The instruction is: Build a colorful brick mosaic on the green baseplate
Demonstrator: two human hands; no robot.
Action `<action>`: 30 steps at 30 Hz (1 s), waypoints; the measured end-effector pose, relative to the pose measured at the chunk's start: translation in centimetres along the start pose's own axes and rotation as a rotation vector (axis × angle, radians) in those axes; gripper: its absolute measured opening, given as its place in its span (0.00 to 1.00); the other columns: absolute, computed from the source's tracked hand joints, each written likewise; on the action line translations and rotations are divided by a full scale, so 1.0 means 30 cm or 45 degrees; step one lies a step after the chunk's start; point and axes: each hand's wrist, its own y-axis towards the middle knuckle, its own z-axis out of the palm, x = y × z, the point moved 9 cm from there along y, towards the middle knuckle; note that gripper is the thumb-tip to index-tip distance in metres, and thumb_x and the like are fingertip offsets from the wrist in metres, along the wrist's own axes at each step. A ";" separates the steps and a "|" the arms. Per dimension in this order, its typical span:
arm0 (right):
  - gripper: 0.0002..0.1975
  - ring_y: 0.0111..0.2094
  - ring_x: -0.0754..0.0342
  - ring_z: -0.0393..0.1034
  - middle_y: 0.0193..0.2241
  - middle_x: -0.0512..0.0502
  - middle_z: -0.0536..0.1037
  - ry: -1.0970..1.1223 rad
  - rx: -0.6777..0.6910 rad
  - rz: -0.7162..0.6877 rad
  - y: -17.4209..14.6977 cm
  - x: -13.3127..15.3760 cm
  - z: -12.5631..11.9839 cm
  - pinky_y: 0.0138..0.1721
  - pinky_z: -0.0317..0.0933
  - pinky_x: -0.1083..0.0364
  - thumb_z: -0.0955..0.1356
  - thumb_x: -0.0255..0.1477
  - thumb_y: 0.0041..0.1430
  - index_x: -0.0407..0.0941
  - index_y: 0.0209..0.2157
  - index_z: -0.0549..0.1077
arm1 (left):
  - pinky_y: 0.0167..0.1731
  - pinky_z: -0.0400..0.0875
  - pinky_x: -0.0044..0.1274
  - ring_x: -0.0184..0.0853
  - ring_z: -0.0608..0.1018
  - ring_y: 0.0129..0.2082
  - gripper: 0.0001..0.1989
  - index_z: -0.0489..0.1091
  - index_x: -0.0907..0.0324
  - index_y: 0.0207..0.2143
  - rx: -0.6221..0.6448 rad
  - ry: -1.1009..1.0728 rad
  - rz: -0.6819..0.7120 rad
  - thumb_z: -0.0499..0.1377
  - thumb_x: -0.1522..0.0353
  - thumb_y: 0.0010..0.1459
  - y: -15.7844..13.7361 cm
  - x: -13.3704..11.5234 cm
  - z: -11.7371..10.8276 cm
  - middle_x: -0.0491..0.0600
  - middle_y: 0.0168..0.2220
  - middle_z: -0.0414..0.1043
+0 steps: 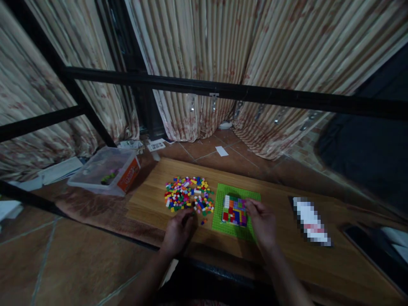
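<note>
Small building bricks in many colours form a loose pile (178,197) on the wooden table. At the near edge of that pile is my left hand (179,231), its fingers pinched together; whatever lies between them is too small to make out. A green studded baseplate (236,233) lies right of the pile, bearing a block of fitted bricks (234,212) in white, red, orange, blue and purple. My right hand (263,221) reaches over the plate's right side, with thumb and fingers closed on a brick at the block's upper right edge. Its fingers partly cover that corner.
A clear plastic box (102,172) with an orange label stands beyond the table's left end. On the wooden table (274,204), a blurred-out white item (312,223) lies to the right, near a dark flat object (372,250). A black metal bar (178,83) crosses before the curtains.
</note>
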 end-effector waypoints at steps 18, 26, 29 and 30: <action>0.06 0.38 0.50 0.71 0.35 0.44 0.77 -1.094 0.619 -0.635 -0.209 0.184 0.552 0.38 0.60 0.54 0.66 0.28 0.57 0.47 0.31 0.76 | 0.41 0.71 0.26 0.36 0.77 0.39 0.09 0.72 0.57 0.39 0.057 -0.095 0.005 0.53 0.69 0.59 -0.006 -0.038 -0.004 0.50 0.39 0.76; 0.06 0.40 0.51 0.70 0.36 0.46 0.76 -1.036 0.667 -0.661 -0.234 0.171 0.563 0.39 0.60 0.56 0.66 0.26 0.56 0.49 0.32 0.75 | 0.39 0.70 0.24 0.35 0.77 0.37 0.09 0.71 0.57 0.39 0.075 -0.128 -0.002 0.52 0.68 0.60 -0.009 -0.050 -0.008 0.50 0.37 0.74; 0.06 0.40 0.51 0.70 0.36 0.46 0.76 -0.997 0.661 -0.631 -0.227 0.162 0.550 0.41 0.60 0.55 0.66 0.27 0.57 0.49 0.33 0.75 | 0.39 0.70 0.24 0.34 0.77 0.38 0.09 0.70 0.56 0.40 0.079 -0.126 0.003 0.52 0.68 0.60 -0.011 -0.049 -0.006 0.49 0.38 0.75; 0.06 0.40 0.50 0.70 0.36 0.46 0.76 -1.006 0.634 -0.628 -0.223 0.163 0.544 0.41 0.60 0.54 0.66 0.28 0.57 0.48 0.34 0.75 | 0.40 0.70 0.24 0.34 0.77 0.38 0.09 0.70 0.56 0.40 0.073 -0.125 0.008 0.52 0.68 0.60 -0.012 -0.048 -0.007 0.49 0.38 0.75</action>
